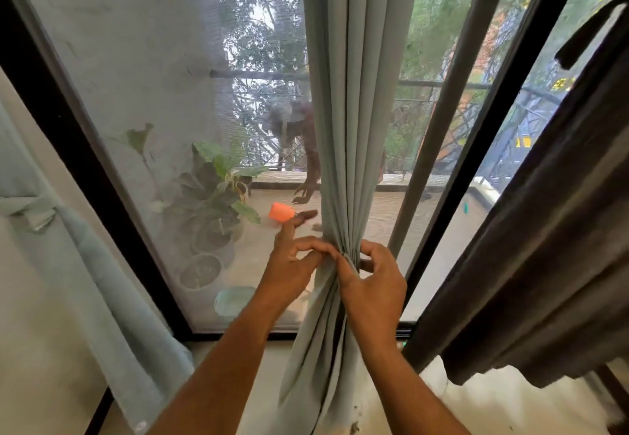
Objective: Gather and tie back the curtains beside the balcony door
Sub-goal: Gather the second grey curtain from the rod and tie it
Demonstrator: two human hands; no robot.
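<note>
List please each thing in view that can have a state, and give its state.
Middle curtain: gathered, pinched by both hands.
Left curtain: tied back.
Dark curtain: hanging loose.
Left hand: pinching the middle curtain.
Right hand: gripping the middle curtain.
Orange cup: lying on its side.

Potted plants [218,192], an orange cup [281,212] and a railing [425,84] on the balcony beyond the mesh screen [143,70]

Curtain [343,128] top and hem cut off by frame. Right hand [372,284] fingertips hidden behind gathered folds. Above left hand [296,261], a brownish shape [299,135] beyond the mesh, half-hidden, unidentifiable.
</note>
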